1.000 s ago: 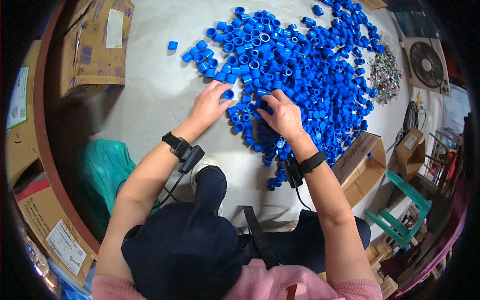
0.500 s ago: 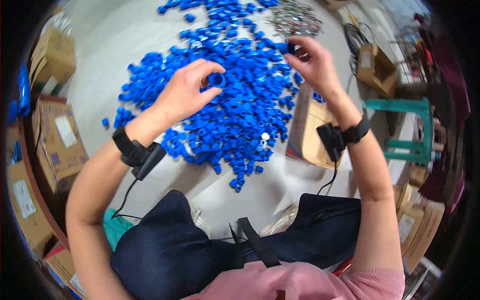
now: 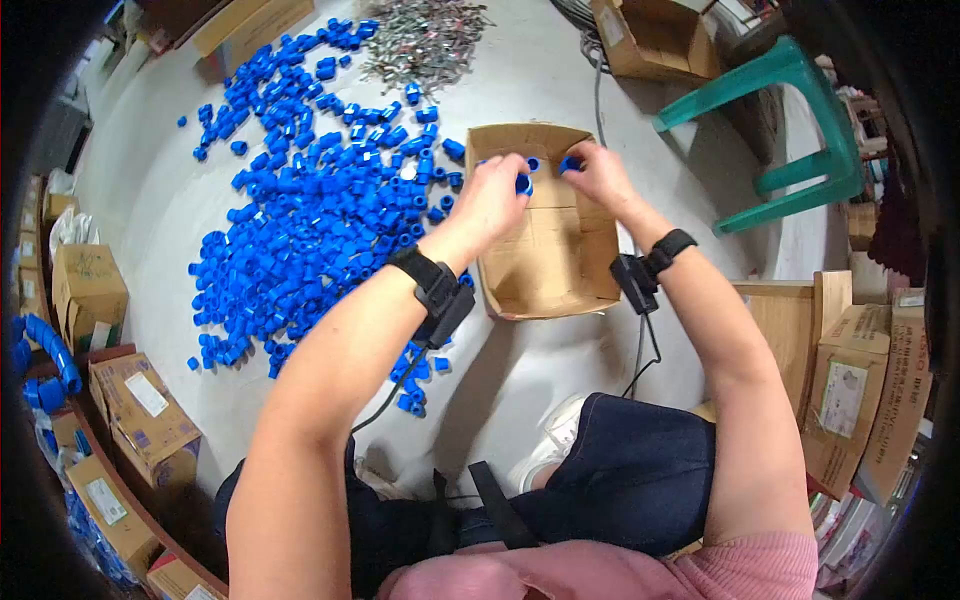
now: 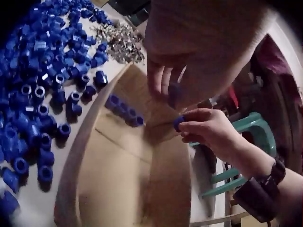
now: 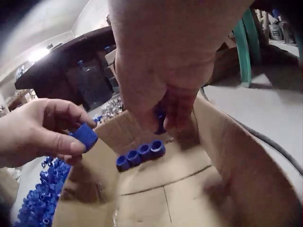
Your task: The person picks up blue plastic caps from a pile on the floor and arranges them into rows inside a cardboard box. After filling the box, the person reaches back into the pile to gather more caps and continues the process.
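My left hand is over the far left part of an open cardboard box. It pinches a short blue plastic pipe fitting between thumb and fingers. At the box's far right side, my right hand holds another blue pipe fitting at its fingertips. Inside the box, several blue fittings stand side by side in a row along the far end, below both hands. The right wrist view shows my right fingers over that row, partly hiding the fitting they grip.
A large pile of loose blue fittings spreads over the floor left of the box. Small metallic pieces lie beyond it. A green plastic stool and another open carton stand to the right, with a cable nearby.
Both hands have picked up fittings from the pile and moved right, to over the box. The head view has turned right, bringing the box to the middle.
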Motion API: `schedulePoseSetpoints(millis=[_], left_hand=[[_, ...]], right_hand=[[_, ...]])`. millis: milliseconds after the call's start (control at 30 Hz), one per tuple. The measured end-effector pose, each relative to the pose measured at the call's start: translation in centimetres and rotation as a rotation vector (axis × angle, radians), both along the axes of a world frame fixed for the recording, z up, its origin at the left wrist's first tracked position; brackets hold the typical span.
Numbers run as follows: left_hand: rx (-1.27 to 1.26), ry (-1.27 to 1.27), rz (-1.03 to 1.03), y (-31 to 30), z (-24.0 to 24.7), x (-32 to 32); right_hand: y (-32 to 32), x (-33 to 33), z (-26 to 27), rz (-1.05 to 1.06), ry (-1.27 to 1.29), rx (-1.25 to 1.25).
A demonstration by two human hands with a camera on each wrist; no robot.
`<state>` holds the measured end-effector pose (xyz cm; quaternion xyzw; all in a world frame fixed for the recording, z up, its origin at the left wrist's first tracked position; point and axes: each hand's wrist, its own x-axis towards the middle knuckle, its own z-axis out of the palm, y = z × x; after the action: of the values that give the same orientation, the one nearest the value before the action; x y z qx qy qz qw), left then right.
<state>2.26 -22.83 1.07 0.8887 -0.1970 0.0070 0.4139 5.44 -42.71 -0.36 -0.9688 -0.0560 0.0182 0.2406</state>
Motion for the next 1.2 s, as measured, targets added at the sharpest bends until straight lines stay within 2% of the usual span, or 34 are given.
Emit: schedulePoseSetpoints(millis=[33, 100, 200, 233, 400, 933, 967, 1033, 1167, 1200], left_hand=[[0.011, 0.022, 0.004, -1.0, -1.2, -0.3], [0.046, 0.036, 0.023, -2.4, -3.2, -0.2], [0.085, 0.109, 0.120, -3.5, -5.2, 0.4], [0.089, 0.171, 0.195, -3.7, -5.9, 0.4], [0.023, 0.188, 0.296, -3.9, -8.3, -0.5], [-0.010, 0.263, 0.346, -4.8, -8.5, 0.4], [-0.009, 0.248, 0.353, -4.8, -8.6, 0.5], [-0.008, 0.235, 0.361, -4.7, -9.2, 0.7], [-0.001, 0.188, 0.376, -4.6, -10.2, 0.9], [-0.018, 0.199, 0.378, -4.7, -10.3, 1.0]], right_hand=[[-0.2, -0.3, -1.4, -0.005, 0.008, -0.053], [-0.6, -0.4, -4.0, 0.035, -0.050, 0.010], [0.2, -0.1, -5.7, -0.095, 0.041, -0.013], [0.5, 0.1, -6.1, -0.097, 0.044, -0.011], [1.1, 1.1, -7.7, -0.154, 0.099, -0.034], [1.3, 2.6, -7.9, -0.309, 0.147, 0.123], [1.1, 2.5, -7.9, -0.310, 0.145, 0.121], [0.9, 2.0, -8.2, -0.281, -0.067, 0.156], [1.4, -0.6, -7.0, -0.167, -0.042, 0.290], [1.5, -1.3, -7.0, -0.090, 0.051, 0.293]])
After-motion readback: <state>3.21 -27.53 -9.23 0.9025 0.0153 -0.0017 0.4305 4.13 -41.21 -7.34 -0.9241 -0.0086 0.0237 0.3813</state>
